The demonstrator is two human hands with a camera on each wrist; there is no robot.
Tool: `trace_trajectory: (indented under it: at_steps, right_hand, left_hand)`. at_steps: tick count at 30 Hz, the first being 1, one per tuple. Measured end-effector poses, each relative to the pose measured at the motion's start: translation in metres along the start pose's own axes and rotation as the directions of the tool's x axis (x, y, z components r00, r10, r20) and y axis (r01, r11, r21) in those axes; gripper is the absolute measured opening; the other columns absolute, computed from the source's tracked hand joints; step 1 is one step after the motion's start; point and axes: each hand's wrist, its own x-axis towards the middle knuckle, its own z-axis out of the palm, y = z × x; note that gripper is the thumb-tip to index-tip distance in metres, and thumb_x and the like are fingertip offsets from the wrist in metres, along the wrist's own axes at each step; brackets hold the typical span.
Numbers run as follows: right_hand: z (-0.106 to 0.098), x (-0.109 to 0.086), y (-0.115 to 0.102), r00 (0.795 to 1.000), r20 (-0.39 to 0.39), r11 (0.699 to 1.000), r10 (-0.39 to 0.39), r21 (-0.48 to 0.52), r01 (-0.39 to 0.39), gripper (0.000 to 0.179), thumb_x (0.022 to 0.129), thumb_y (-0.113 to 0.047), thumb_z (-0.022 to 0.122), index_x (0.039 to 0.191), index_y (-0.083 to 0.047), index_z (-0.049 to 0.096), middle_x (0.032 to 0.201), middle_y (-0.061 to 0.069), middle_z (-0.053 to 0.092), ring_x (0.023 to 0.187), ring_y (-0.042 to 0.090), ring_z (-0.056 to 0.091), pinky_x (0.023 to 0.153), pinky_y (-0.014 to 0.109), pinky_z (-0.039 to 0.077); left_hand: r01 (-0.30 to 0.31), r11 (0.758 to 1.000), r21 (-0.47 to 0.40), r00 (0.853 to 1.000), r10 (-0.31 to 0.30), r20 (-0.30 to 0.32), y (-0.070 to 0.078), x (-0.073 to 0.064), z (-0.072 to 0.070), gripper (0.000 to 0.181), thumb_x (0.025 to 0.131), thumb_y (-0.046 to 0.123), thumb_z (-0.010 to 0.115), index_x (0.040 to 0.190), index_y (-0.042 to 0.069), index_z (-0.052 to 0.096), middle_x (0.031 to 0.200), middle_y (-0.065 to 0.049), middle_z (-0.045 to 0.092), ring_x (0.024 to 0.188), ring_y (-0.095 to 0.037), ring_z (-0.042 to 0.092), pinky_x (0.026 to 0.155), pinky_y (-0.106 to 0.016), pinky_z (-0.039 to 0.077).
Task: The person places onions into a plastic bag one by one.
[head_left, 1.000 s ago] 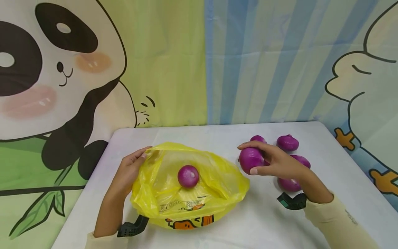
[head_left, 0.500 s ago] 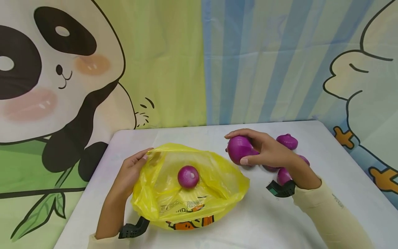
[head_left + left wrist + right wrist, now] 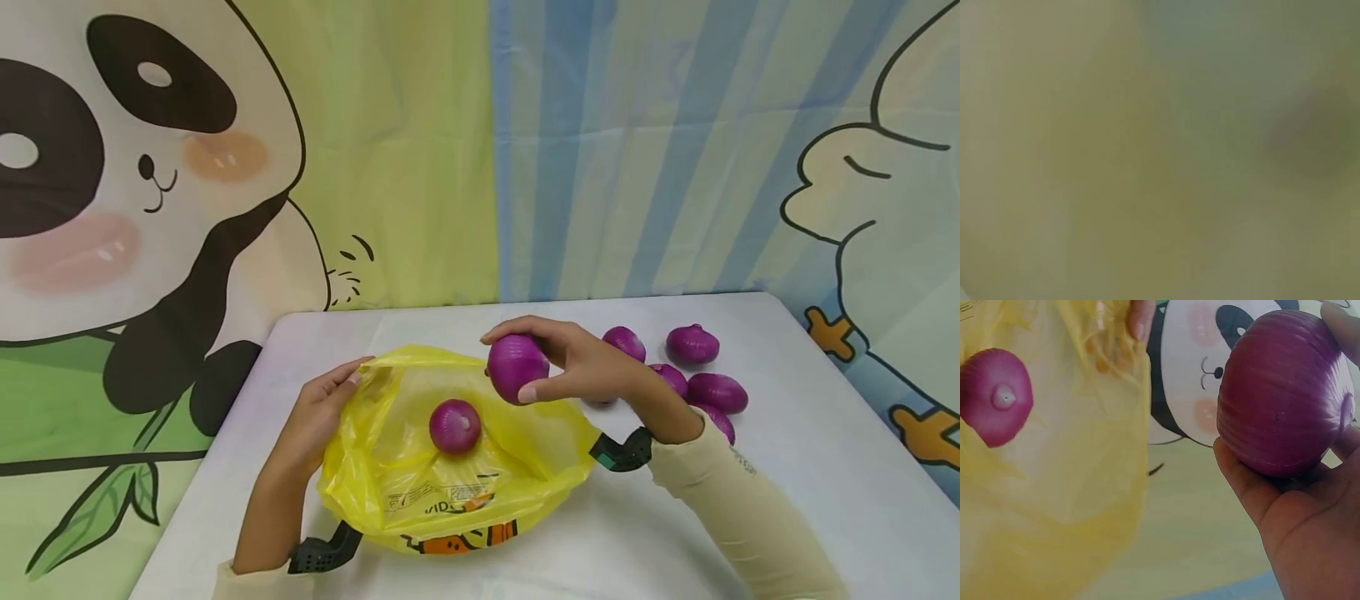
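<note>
A yellow plastic bag (image 3: 390,467) lies open on the white table, its mouth spread upward. One purple onion (image 3: 454,427) rests inside it. At the bag's left rim my left hand (image 3: 318,417) pinches the plastic between thumb and fingers. My right hand (image 3: 581,362) grips another purple onion (image 3: 517,368) over the bag's upper right rim. In the right wrist view the fingers and thumb curve round that onion (image 3: 1282,394), while the bagged onion (image 3: 997,394) shows at the left. The left wrist view is blurred throughout.
To the right on the table (image 3: 810,500) several more purple onions lie in a loose group, among them an onion (image 3: 692,344) at the back and an onion (image 3: 717,392) in front of it. A cartoon curtain (image 3: 420,150) hangs behind the table.
My right hand has carried its onion leftward from the onion group to above the bag's rim. My left hand and the bag stay nearly where they were.
</note>
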Motion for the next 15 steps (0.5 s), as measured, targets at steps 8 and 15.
trace_trajectory:
  at_steps: [8, 15]
  right_hand:
    - [0.014, 0.017, 0.008, 0.998, 0.027, 0.997, 0.055, 0.043, -0.056, 0.057, 0.086, -0.011, 0.075, 0.138, -0.016, 0.051, 0.134, 0.014, 0.051, 0.111, 0.027, 0.057, 0.089, 0.046, 0.053]
    - [0.026, 0.034, 0.018, 0.996, 0.077, 0.999, 0.047, -0.026, -0.045, 0.059, 0.087, -0.022, 0.075, 0.139, -0.011, 0.049, 0.129, 0.004, 0.054, 0.108, 0.023, 0.058, 0.087, 0.042, 0.055]
  left_hand:
    - [-0.004, 1.0, 0.001, 1.0, 0.004, 0.0, 0.001, 0.0, 0.0, 0.046, 0.106, 0.027, 0.041, 0.145, 0.002, 0.042, 0.144, -0.013, 0.044, 0.117, -0.019, 0.056, 0.09, -0.026, 0.051]
    - [-0.006, 1.0, -0.027, 1.0, 0.006, 0.008, 0.002, -0.001, 0.0, 0.047, 0.106, 0.027, 0.041, 0.146, 0.002, 0.041, 0.145, -0.014, 0.043, 0.116, -0.018, 0.057, 0.091, -0.027, 0.051]
